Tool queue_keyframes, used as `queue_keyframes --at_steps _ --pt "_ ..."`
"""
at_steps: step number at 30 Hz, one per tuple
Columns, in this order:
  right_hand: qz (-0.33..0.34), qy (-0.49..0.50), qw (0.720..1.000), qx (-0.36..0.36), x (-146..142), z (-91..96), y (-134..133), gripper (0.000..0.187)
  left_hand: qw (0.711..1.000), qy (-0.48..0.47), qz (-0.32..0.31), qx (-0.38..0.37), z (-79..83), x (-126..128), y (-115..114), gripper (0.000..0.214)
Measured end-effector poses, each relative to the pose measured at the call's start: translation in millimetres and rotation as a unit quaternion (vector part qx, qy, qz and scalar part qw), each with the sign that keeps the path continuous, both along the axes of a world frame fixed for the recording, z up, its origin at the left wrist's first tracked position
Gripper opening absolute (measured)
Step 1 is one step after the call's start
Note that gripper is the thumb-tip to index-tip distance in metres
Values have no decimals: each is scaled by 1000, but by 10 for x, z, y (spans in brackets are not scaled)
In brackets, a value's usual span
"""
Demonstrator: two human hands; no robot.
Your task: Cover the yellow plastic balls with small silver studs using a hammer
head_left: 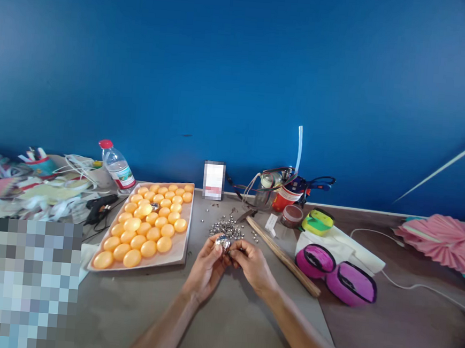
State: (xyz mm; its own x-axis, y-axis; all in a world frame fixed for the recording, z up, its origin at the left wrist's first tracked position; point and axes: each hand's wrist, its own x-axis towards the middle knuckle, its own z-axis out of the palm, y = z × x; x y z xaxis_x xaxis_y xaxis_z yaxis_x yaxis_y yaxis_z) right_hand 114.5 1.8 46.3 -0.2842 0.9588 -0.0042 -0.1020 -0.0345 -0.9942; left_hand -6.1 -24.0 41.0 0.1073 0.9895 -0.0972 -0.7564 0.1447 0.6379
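Silver ball clamped in the fingers of your left hand, over the tabletop
Its round, shiny surface could slip if that hold slackens, rolling into the loose metal pieces beyond; your right hand curls in close beside it — whether those fingers pinch anything, you cannot tell from here; both forearms converge from the near side.

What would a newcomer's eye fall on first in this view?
Probably the orange balls spread over a shallow white tray to the left of the hands, vivid against the blue wall behind. Next comes the shiny silver ball in the left hand, the right hand close beside it and small metal pieces heaped just beyond. At the far right, pink pleated material also stands out.
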Motion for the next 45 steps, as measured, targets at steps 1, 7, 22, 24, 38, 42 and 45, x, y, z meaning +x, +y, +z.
queue_keyframes --at_steps 1,7,22,24,38,42,45 --pt "-2 4 1000 -3 -2 5 -5 13 1000 4 3 1 7 4 -4 26" --pt "-7 30 999 -26 -18 -5 -26 15 1000 19 11 12 11 22 -8 28" --pt "-29 74 993 -85 -66 -13 -38 26 999 32 8 3 4 29 -15 27" --pt "4 109 988 -111 -25 -1 -6 29 1000 14 -13 -11 0 23 -15 23" --pt "-112 36 993 18 310 -199 279 20 996 -52 -13 -64 -65 -64 44 18" --pt "-108 -17 993 52 275 -202 231 19 996 -56 -17 -70 -71 -80 45 17" --pt "-102 -52 991 72 246 -211 191 19 996 -57 -20 -62 -71 -84 43 18"
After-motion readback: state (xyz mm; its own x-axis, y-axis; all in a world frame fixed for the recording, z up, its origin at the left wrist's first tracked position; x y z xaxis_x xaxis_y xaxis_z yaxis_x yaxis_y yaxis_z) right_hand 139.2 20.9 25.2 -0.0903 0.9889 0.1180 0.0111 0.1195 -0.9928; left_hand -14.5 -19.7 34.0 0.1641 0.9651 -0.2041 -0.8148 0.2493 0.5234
